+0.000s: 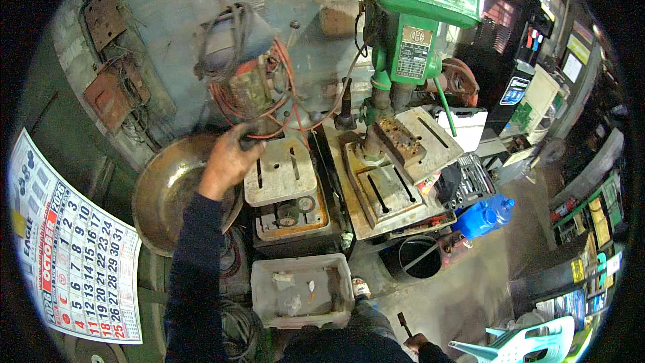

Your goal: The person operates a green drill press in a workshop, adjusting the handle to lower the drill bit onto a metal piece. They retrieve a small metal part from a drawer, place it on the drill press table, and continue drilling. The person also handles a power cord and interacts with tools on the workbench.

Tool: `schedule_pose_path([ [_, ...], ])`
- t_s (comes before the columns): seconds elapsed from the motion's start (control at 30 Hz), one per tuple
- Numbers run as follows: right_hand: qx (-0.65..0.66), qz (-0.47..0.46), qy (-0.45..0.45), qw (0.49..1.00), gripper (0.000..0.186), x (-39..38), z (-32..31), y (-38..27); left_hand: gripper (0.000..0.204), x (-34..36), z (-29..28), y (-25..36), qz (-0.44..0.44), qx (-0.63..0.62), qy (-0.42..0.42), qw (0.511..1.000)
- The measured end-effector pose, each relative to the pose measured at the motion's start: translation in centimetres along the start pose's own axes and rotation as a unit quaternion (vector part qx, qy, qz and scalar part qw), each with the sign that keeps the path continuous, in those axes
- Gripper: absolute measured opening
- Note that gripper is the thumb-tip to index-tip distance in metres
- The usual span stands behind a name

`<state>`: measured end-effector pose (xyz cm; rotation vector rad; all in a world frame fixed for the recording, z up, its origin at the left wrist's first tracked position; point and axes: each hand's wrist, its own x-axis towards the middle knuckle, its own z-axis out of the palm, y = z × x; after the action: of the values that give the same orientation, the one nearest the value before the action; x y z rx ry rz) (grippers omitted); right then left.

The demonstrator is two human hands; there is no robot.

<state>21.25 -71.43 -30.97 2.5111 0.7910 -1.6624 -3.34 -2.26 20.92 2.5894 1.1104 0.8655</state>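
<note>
I see the left arm reaching forward from the lower edge, its dark sleeve running nearly straight up past the plastic bin. The left hand (230,163) is raised over the left edge of the small drill press's slotted plate (277,181), back of the hand showing. Its index finger and thumb look apart, but from my view I can't tell whether the other fingers close on anything, or whether the hand touches the machine.

The right hand (416,342) sits low, near the bottom edge, its fingers clamped around a small dark tool (404,323) that sticks up and to the left over the floor.

Ahead of the left hand, the machine's blurred upper body (254,89), with orange cable (290,70) looped about it, blocks my view of the wall. A wide round metal basin (153,196) lies to the left, partly hidden by the arm. The grey plastic bin (260,300) stands between the person's body and the small press. To the right, the big green drill press (396,40) with its tilted slotted table (440,136) crowds that side; a black bucket (401,267) and a blue jug (474,222) stand near its base.
</note>
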Motion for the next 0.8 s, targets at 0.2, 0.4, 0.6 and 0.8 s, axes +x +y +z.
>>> schedule_pose_path([
  [0.2,0.017,0.088,-0.007,0.996,0.037,6.8,-12.3,-0.8,0.074,12.0,4.0,4.7,-0.084,-0.126,-0.049,0.987],
  [0.4,0.213,-0.130,0.032,0.968,0.023,14.0,-19.6,4.9,0.045,14.8,9.6,13.0,-0.092,0.188,-0.170,0.963],
  [0.6,0.505,-0.078,-0.088,0.855,0.023,16.4,-21.2,5.4,0.041,20.8,16.7,9.4,0.005,0.377,-0.221,0.900],
  [0.8,0.348,-0.067,0.004,0.935,0.020,15.7,-21.5,0.9,0.031,25.6,22.1,1.8,-0.006,0.439,-0.242,0.865],
])
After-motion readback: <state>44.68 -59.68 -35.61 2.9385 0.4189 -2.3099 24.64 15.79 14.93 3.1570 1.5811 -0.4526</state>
